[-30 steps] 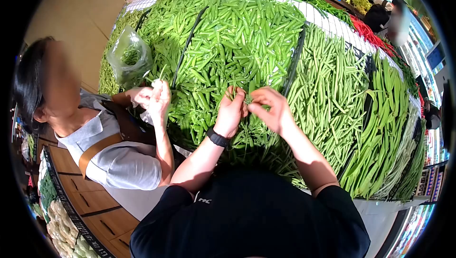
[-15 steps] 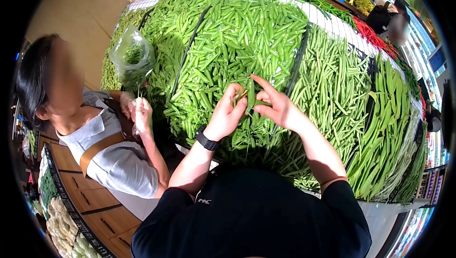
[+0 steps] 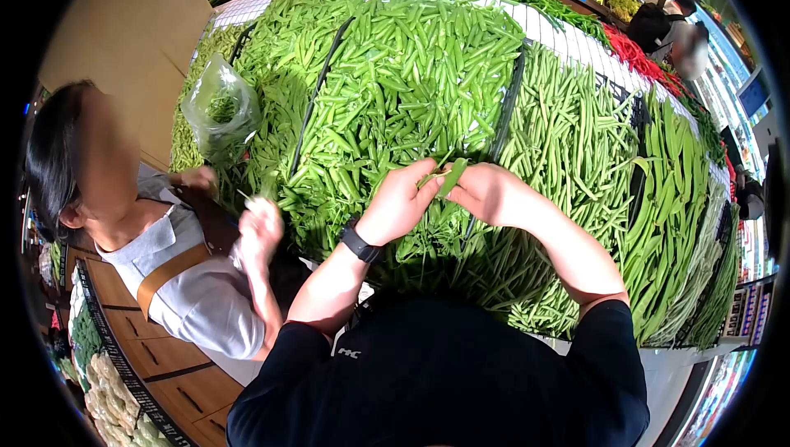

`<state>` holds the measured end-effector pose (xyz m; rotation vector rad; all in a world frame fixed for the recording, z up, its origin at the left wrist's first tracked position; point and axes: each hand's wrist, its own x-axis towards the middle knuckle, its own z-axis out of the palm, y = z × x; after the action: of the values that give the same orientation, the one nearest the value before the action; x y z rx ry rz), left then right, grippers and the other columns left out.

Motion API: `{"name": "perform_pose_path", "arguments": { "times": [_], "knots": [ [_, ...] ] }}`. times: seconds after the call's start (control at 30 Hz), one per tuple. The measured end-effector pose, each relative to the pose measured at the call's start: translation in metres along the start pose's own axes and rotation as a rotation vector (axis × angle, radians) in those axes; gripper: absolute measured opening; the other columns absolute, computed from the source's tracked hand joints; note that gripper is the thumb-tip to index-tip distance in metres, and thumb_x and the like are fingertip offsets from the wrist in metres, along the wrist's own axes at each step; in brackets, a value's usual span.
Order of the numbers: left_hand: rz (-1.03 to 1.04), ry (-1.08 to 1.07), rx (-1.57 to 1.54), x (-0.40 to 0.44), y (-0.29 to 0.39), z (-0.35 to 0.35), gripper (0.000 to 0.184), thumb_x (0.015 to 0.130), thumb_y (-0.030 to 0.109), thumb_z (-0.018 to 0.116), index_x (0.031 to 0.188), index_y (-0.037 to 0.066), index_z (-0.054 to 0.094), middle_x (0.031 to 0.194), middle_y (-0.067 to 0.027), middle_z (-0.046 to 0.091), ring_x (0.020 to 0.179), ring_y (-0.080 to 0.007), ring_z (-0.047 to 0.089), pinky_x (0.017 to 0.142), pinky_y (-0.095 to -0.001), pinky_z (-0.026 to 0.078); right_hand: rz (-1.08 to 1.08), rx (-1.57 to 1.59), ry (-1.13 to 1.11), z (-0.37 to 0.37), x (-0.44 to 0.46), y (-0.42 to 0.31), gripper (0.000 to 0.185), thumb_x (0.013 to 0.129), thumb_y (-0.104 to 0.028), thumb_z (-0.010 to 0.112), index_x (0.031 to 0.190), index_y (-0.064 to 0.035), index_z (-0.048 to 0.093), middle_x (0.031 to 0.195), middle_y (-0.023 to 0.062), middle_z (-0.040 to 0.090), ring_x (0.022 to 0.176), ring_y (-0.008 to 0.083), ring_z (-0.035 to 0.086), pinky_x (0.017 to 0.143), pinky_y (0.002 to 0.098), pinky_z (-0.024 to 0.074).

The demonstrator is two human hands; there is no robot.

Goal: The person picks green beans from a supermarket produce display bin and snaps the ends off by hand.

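Note:
Just above the display, my two hands meet at a green pea pod (image 3: 453,177). My right hand (image 3: 492,194) pinches the pod between thumb and fingers. Close against it, my left hand (image 3: 405,202) is closed at the pod's other side, thumb and forefinger pressed together; a thin green piece sticks up near its fingertips. Under and beyond my hands lies a wide heap of pea pods (image 3: 411,60). Leafy green shoots or pods (image 3: 424,241) lie in shadow below my wrists.
Left of me a person in a grey shirt (image 3: 206,307) works with gloved hands. A clear plastic bag (image 3: 220,110) with greens rests on the heap. Black dividers (image 3: 512,101) separate the pods from green beans (image 3: 559,143). Flat beans (image 3: 671,208) lie farther right, red chillies (image 3: 638,56) behind.
My hands have drawn together and slightly down; my right fingers, spread before, now close on the pod. The other person's hands have moved apart.

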<state>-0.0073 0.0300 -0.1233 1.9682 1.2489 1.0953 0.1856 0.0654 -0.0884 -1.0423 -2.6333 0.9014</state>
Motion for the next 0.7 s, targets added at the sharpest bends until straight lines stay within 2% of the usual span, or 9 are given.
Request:
{"name": "perform_pose_path", "arguments": {
  "times": [0.07,0.1,0.2,0.33,0.47,0.53,0.57,0.63,0.7],
  "knots": [
    [-0.051,-0.129,-0.169,0.0,0.005,-0.007,0.018,0.096,0.017,0.053,0.094,-0.001,0.055,0.073,-0.0064,0.055,0.067,-0.0145,0.051,0.064,-0.0307,0.043,-0.049,0.058,-0.003,0.0,-0.004,0.0,0.025,0.098,-0.024,0.051,0.1,-0.0006,0.057,0.078,0.0197,0.06,0.069,0.0327,0.058,0.067,0.04,0.0472],
    [-0.05,-0.132,-0.173,0.001,0.006,-0.01,0.018,0.096,0.017,0.053,0.094,-0.001,0.055,0.073,-0.0064,0.055,0.067,-0.0145,0.051,0.064,-0.0307,0.043,-0.045,0.058,-0.003,-0.002,-0.005,-0.003,0.025,0.098,-0.024,0.051,0.1,-0.0006,0.057,0.078,0.0197,0.06,0.069,0.0327,0.058,0.067,0.04,0.0472],
    [-0.208,-0.329,-0.488,0.0,0.018,-0.019,0.022,0.1,0.021,0.049,0.087,0.005,0.056,0.07,0.0081,0.045,0.064,-0.0028,0.037,0.057,-0.0217,0.033,0.03,0.562,-0.068,-0.006,-0.011,-0.01,0.021,0.098,-0.021,0.051,0.095,-0.0007,0.056,0.064,0.0066,0.047,0.06,0.0121,0.039,0.057,0.0298,0.0386],
    [-0.301,-0.401,-0.674,-0.01,0.029,-0.023,0.025,0.098,0.025,0.054,0.081,0.007,0.054,0.073,0.0084,0.046,0.068,-0.0023,0.039,0.062,-0.0205,0.034,-0.074,0.419,-0.101,-0.021,-0.022,-0.021,0.011,0.094,-0.012,0.052,0.09,-0.0037,0.057,0.059,0.0058,0.044,0.055,0.0131,0.037,0.056,0.03,0.0378],
    [-0.265,-0.412,-0.678,-0.038,0.054,-0.026,0.028,0.097,0.025,0.056,0.077,0.007,0.051,0.069,0.0066,0.043,0.065,-0.0046,0.037,0.057,-0.023,0.034,-0.228,0.024,-0.14,-0.032,-0.044,-0.046,0.013,0.085,-0.011,0.058,0.098,-0.0142,0.06,0.063,0.0103,0.057,0.057,0.0263,0.059,0.056,0.0375,0.0481],
    [-0.238,-0.451,-0.639,-0.047,0.065,-0.038,0.027,0.096,0.023,0.058,0.075,0.007,0.051,0.067,0.0041,0.044,0.062,-0.0083,0.04,0.057,-0.0249,0.035,-0.239,-0.1,-0.083,-0.04,-0.056,-0.05,0.009,0.081,-0.006,0.062,0.088,-0.0101,0.065,0.065,0.0028,0.06,0.056,0.021,0.059,0.057,0.0328,0.0491],
    [-0.265,-0.153,-0.629,-0.062,0.063,-0.055,0.026,0.094,0.022,0.059,0.074,0.006,0.053,0.066,0.0015,0.048,0.061,-0.0095,0.045,0.057,-0.0245,0.037,-0.258,-0.133,-0.012,-0.048,-0.068,-0.038,0.006,0.083,-0.009,0.062,0.088,-0.0086,0.065,0.064,0.0026,0.058,0.055,0.0195,0.057,0.056,0.0321,0.0479],
    [-0.267,0.318,-0.76,-0.081,0.056,-0.094,0.019,0.094,0.021,0.055,0.082,0.005,0.053,0.065,-0.0016,0.05,0.059,-0.0103,0.05,0.056,-0.0255,0.046,-0.038,0.232,0.334,-0.075,-0.084,0.011,0.015,0.091,-0.017,0.058,0.086,-0.0043,0.063,0.067,0.0029,0.057,0.061,0.0148,0.055,0.059,0.0279,0.0457],
    [-0.327,0.466,-0.838,-0.07,0.068,-0.094,0.02,0.094,0.024,0.057,0.086,0.007,0.05,0.067,0.0014,0.047,0.053,-0.0059,0.044,0.048,-0.0221,0.041,0.092,-0.012,0.441,-0.096,-0.068,0.012,0.022,0.096,-0.019,0.052,0.085,-0.0031,0.062,0.072,0.0031,0.057,0.068,0.0137,0.053,0.065,0.0268,0.0437]
  ]
}}
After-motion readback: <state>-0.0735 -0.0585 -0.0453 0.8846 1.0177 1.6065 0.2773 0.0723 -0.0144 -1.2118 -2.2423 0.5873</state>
